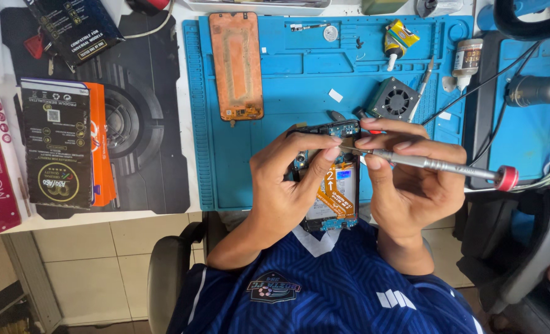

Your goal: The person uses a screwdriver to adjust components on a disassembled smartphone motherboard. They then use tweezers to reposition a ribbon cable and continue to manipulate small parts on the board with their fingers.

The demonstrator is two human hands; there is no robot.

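Your left hand grips the opened phone at the near edge of the blue mat, while your right hand is closed around the screwdriver, tip at the phone's far end (close by the orange flex cable). A slip there could, I judge, gouge the board or fling a screw.

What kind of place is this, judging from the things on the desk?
Probably a phone repair bench. The left hand holds an opened phone while the right hand works on it with a precision screwdriver. A blue repair mat carries a removed phone screen.
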